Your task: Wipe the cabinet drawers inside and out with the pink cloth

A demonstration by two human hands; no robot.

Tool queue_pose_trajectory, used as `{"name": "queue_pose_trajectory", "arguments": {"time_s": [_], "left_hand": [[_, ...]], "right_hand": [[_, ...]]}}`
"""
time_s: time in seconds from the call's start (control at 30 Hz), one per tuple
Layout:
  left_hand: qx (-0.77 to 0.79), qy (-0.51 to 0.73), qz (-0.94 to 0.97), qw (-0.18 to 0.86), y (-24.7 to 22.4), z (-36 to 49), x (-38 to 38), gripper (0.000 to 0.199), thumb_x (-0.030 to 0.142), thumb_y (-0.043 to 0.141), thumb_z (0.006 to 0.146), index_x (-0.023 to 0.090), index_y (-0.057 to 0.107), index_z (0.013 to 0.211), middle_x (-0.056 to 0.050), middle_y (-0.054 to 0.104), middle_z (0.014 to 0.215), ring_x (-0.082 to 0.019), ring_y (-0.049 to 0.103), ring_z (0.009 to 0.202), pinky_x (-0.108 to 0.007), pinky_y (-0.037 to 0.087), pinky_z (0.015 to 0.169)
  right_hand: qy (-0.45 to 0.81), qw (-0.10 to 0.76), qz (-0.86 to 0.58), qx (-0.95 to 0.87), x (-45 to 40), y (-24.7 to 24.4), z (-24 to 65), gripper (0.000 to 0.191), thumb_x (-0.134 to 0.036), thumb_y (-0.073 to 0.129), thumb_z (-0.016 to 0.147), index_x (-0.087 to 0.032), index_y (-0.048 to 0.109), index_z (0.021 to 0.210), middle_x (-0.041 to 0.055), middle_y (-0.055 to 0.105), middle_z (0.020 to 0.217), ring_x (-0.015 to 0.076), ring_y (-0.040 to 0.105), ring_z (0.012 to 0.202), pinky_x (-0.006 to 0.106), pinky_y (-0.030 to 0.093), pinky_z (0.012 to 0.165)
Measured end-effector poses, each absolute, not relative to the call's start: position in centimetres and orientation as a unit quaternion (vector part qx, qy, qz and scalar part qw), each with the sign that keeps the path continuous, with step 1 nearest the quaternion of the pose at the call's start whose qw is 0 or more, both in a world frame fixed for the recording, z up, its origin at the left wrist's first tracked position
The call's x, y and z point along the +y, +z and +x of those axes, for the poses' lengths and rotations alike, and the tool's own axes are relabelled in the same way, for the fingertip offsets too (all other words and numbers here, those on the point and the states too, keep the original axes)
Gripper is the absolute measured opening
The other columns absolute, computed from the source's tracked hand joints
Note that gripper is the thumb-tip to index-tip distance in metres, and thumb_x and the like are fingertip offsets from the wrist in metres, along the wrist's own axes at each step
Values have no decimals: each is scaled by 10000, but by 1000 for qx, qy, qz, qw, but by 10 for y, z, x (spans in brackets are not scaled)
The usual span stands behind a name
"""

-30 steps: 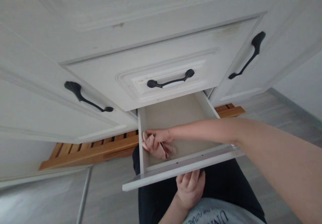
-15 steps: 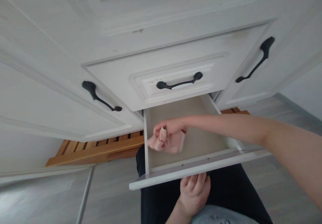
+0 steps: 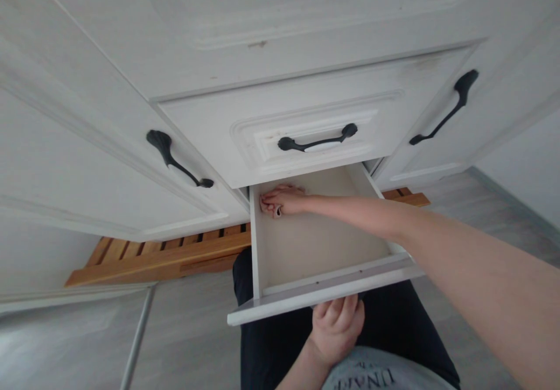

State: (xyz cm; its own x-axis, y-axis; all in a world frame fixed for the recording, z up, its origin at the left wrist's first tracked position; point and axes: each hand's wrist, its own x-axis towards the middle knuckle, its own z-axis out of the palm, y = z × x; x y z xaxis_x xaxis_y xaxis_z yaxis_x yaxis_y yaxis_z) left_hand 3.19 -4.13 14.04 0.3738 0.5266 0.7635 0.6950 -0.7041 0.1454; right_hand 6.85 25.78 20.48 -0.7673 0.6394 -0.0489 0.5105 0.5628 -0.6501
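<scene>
A white drawer [image 3: 332, 288] is pulled out of the cabinet over my lap. Inside it, my right hand [image 3: 286, 199] reaches to the far left corner and presses a pinkish cloth [image 3: 276, 211] against the drawer's left wall and bottom. Most of the cloth is hidden under my bent fingers; a folded edge shows below them. Below the drawer front, my left hand [image 3: 336, 326] is closed with its fingers curled at the outer face, around where the handle sits. The handle itself is largely hidden.
Above is a closed drawer with a black handle [image 3: 318, 140]. Cabinet doors on both sides carry a left black handle [image 3: 177, 159] and a right black handle [image 3: 446, 108]. A slatted wooden piece [image 3: 166, 258] lies low behind the drawer, on the grey floor [image 3: 188, 320].
My right hand has moved the cloth from the drawer's front left part back into its far left corner, bunching it under the fingers. My left hand stays at the drawer front.
</scene>
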Motion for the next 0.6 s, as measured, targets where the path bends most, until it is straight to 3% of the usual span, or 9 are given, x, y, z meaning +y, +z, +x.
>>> {"name": "queue_pose_trajectory", "arguments": {"time_s": [0.13, 0.23, 0.37, 0.47, 0.53, 0.6], "left_hand": [[-377, -437, -811, 97, 139, 36, -39, 230, 188, 757, 782, 296, 770, 985, 40, 767, 1133, -156, 658, 1023, -300, 472, 951], [-377, -436, -811, 96, 141, 36, -39, 226, 178, 725, 805, 303, 767, 988, 39, 773, 1113, -155, 661, 1015, -298, 467, 945], [-370, -410, -828, 101, 140, 32, -41, 266, 206, 766, 770, 298, 766, 1019, 20, 760, 1160, -178, 654, 1058, -318, 463, 979], [-371, -406, -829, 97, 136, 30, -44, 280, 184, 736, 790, 296, 769, 1046, 16, 750, 1203, -186, 643, 1094, -336, 455, 1016], [-376, -413, -824, 93, 135, 31, -44, 262, 169, 709, 818, 297, 772, 1037, 28, 749, 1213, -182, 638, 1110, -336, 448, 1029], [-378, -420, -820, 93, 136, 32, -43, 234, 167, 694, 841, 299, 776, 1015, 42, 756, 1196, -174, 636, 1098, -326, 446, 1021]], "right_hand": [[318, 44, -206, -924, 203, 198, 78, 421, -95, 575, 871, -179, 697, 1265, 110, 568, 1509, 228, 521, 1395, 363, 348, 1154], [388, 25, -143, -910, 158, 191, 83, 449, -97, 587, 858, -231, 704, 1270, 71, 572, 1512, 214, 521, 1399, 332, 380, 1130], [603, -53, -201, -770, 132, 192, 92, 450, -167, 638, 831, -266, 717, 1263, 11, 736, 1268, 186, 685, 1136, 241, 517, 866], [698, -124, -255, -657, 148, 204, 104, 525, -115, 635, 765, -194, 703, 1280, 18, 772, 1086, 163, 710, 917, 217, 510, 717], [688, -94, -246, -677, 174, 216, 115, 485, -66, 602, 740, -135, 723, 1205, 49, 762, 1083, 161, 692, 934, 226, 504, 766], [592, -9, -244, -768, 208, 228, 126, 430, -22, 567, 720, -123, 740, 1100, 69, 742, 1137, 173, 661, 1042, 248, 482, 885]]}}
